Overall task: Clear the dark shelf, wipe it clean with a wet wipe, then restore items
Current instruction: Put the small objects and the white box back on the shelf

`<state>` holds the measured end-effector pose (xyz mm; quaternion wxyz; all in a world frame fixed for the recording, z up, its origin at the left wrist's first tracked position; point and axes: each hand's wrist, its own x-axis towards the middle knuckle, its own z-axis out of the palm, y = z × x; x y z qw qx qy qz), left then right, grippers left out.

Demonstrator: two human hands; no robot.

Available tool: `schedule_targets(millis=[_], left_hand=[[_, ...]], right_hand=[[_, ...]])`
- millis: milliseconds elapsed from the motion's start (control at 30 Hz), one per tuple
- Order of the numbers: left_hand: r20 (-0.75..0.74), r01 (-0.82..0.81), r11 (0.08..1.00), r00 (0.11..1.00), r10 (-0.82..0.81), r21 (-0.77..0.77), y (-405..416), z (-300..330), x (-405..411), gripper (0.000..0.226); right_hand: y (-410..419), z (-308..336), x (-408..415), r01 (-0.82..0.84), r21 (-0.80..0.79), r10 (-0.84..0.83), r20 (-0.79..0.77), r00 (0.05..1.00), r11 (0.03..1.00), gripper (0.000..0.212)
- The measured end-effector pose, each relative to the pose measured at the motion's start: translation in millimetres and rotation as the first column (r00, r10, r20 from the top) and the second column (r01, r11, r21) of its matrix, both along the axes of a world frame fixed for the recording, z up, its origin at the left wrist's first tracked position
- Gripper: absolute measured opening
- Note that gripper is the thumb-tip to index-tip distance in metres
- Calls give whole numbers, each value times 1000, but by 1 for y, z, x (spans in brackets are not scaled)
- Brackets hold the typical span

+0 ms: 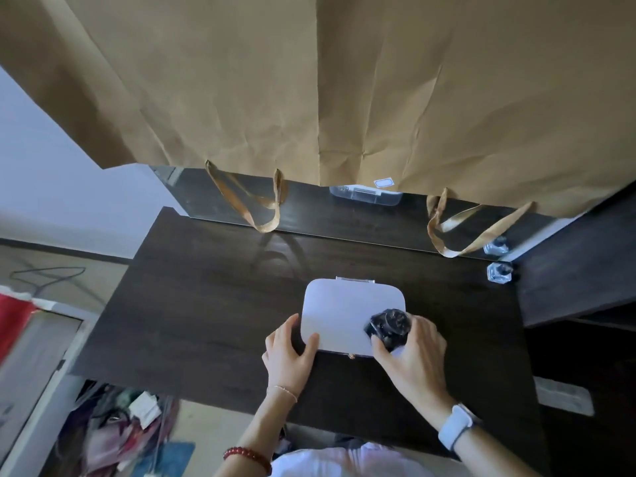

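A white rounded box (347, 315) lies on the dark wooden shelf (213, 297), near its front edge. My left hand (290, 352) holds the box's left front corner, thumb on the lid. My right hand (413, 352) grips a small dark round bottle (390, 325) that sits over the box's right front corner. A small clear glass bottle (499, 271) stands at the shelf's far right corner.
A mirror (309, 208) backs the shelf, covered above by large brown paper bags (309, 80) whose ribbon handles (261, 208) hang down. A darker cabinet (578, 270) adjoins on the right. Clutter and a red item (13, 318) lie on the floor at left.
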<state>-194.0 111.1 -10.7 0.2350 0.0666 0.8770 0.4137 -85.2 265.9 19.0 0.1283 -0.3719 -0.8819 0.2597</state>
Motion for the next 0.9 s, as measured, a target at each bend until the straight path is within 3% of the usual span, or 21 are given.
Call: schedule_targets(millis=[167, 467, 633, 900], left_hand=[[-101, -110, 992, 990, 103, -65, -34, 0, -58, 40], [-281, -134, 940, 959, 43, -314, -141, -2, -220, 46], [-197, 44, 866, 967, -162, -497, -189, -26, -273, 62], [-156, 129, 869, 961, -229, -478, -199, -41, -276, 66]], right_hand=[[-18, 18, -72, -113, -115, 96, -137, 986, 987, 46], [-117, -9, -245, -397, -212, 387, -91, 918, 893, 57], [-159, -26, -335, -475, -243, 488, -7, 873, 846, 57], [-182, -35, -408, -495, -235, 525, 86, 847, 836, 57]])
